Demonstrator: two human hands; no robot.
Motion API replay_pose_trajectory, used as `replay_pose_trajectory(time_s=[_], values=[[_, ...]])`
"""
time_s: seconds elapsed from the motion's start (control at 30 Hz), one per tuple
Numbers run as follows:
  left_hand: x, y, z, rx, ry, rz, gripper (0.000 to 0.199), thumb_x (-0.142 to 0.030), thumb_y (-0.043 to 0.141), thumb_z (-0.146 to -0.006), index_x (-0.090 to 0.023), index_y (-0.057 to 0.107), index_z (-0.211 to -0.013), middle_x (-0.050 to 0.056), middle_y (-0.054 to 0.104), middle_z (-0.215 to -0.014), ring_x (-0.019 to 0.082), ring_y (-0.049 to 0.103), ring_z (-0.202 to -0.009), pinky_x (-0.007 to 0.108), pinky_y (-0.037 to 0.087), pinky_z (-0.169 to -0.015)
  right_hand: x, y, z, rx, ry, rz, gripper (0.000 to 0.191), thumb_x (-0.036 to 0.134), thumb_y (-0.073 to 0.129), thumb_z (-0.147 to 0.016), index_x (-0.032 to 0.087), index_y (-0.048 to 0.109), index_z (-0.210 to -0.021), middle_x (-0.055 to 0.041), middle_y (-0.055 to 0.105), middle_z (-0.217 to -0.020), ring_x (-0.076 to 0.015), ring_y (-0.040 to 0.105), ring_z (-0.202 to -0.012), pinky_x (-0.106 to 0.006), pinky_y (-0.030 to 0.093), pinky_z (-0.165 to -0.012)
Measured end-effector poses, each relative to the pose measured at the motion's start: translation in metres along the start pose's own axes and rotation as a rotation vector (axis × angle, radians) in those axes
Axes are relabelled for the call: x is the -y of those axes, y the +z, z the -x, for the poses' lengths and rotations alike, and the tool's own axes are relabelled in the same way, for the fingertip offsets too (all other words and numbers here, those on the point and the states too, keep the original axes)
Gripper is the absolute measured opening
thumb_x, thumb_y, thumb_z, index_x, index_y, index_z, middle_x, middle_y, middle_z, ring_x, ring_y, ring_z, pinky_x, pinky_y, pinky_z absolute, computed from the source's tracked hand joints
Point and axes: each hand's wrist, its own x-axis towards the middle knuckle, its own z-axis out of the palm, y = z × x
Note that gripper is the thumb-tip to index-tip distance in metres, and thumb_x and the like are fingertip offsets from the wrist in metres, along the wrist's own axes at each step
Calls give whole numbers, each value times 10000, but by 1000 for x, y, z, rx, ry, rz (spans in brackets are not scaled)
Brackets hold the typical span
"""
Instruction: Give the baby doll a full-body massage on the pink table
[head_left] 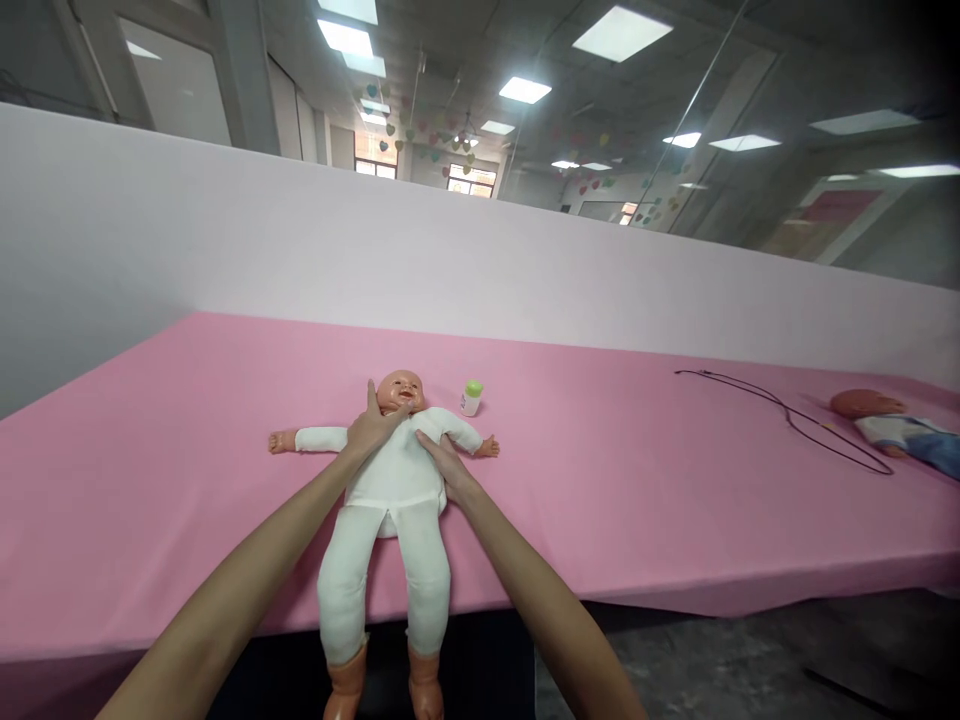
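Two partly closed grips: your left hand holds the baby doll around the neck, your right hand its side. It lies face up on the pink table, long axis running away from you, feet overhanging. Right of it stands a green-capped bottle; farther right, a black cable and a second doll.

No legible text; bottle label illegible

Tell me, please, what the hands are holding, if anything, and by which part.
The baby doll: the left hand holds it at the neck, the right hand at the side of its chest, under the arm.
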Motion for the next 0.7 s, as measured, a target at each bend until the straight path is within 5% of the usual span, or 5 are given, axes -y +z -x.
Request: replay_pose_trajectory(time_s=[0.2, 0.37, 0.53, 0.7], values=[[7, 0, -5, -20, 26, 254, 1325, -803, 736, -764, -221, 13, -1710, 212, 454, -1631, 375, 503, -1461, 423, 483, -1071, 13, 9, 4, 31, 78, 119, 575, 537, 821, -819, 151, 635, -1204, -70, 753, -1162, -263, 697, -1143, -392, 575, -968], [-16, -8, 8, -63, 151, 626, 1138, -630, 865, -744, -200, 295, -1630, 194, 610, -1484, 335, 653, -1298, 405, 584, -977, 47, 23, 23, 91, -30, 296, 565, 602, 803, -829, 225, 681, -1232, -103, 739, -1221, -332, 676, -1210, -492, 531, -1066], [-48, -25, 32, -59, 269, 857, 816, -642, 782, -830, -193, 509, -1454, 164, 732, -1268, 335, 748, -1096, 439, 641, -857, 85, 38, 56, 95, -175, 336, 659, 543, 810, -850, 302, 617, -1433, -100, 638, -1435, -360, 503, -1446, -549, 381, -1218], [-75, -57, 60, -25, 459, 942, 830, -778, 647, -850, -158, 576, -1397, 170, 747, -1229, 364, 736, -1115, 450, 634, -856, 89, 24, 82, 188, -156, 264, 790, 566, 847, -807, 368, 552, -1512, -58, 592, -1510, -352, 376, -1546, -507, 367, -1239]])
